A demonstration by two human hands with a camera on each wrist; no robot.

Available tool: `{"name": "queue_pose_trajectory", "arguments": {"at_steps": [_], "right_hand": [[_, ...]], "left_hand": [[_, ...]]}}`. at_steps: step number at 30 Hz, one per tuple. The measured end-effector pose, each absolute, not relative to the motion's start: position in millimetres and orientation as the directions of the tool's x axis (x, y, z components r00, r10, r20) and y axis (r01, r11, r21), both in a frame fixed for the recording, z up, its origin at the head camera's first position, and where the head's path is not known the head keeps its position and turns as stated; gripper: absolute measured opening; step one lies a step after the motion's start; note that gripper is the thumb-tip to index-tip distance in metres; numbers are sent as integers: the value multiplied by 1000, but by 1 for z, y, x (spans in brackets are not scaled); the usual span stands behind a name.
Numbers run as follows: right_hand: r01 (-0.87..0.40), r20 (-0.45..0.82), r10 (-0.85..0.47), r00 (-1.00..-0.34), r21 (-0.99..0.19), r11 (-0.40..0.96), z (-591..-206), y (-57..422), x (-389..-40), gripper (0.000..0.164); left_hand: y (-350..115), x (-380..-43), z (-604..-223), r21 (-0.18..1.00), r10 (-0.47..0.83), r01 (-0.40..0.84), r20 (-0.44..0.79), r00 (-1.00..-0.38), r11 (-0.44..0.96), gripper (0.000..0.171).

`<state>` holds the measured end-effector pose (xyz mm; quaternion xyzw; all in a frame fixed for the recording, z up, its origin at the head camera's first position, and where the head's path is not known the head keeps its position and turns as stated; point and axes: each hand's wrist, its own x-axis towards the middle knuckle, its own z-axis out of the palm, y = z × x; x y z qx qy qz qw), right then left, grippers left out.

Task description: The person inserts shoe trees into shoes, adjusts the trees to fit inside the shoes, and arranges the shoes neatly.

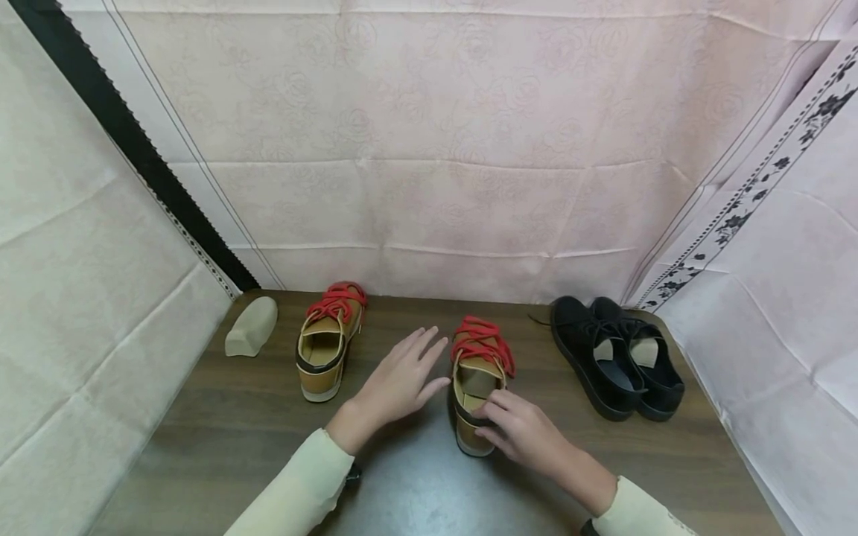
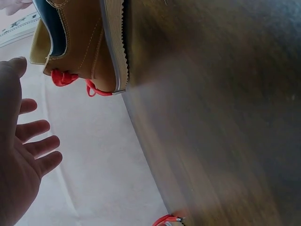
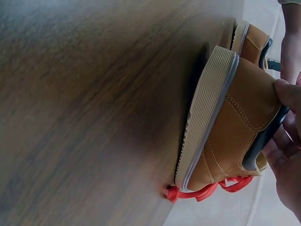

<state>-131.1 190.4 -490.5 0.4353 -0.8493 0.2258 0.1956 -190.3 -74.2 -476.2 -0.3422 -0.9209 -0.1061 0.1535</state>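
A tan shoe with red laces [image 1: 477, 383] stands in the middle of the wooden surface, toe pointing away. My right hand [image 1: 519, 432] pinches its dark heel collar, the thumb [image 3: 289, 94] on the outside of the heel and fingers at the opening. Left of this shoe, my left hand [image 1: 398, 380] is held with fingers extended and nothing in it; in the left wrist view the fingers [image 2: 40, 146] are spread apart from the shoe [image 2: 82, 42]. The matching tan shoe [image 1: 328, 342] stands farther left, also toe away.
An off-white shoe insert [image 1: 252, 326] lies at the far left. A pair of black shoes [image 1: 603, 365] stands at the right, with pale pieces inside. Patterned cloth [image 1: 429, 149] hangs behind the wooden surface [image 1: 255, 447] and along both sides.
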Motion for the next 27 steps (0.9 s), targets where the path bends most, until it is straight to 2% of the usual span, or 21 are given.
{"name": "queue_pose_trajectory", "arguments": {"at_steps": [9, 27], "right_hand": [[-838, 560, -647, -518, -180, 515, -494, 197, -132, 27], [-803, 570, -616, -544, -141, 579, -496, 221, -135, 26]], "left_hand": [[-76, -191, -480, 71, 602, 649, 310, -736, 757, 67], [-66, -188, -483, 24, 614, 633, 219, -758, 774, 70]]}}
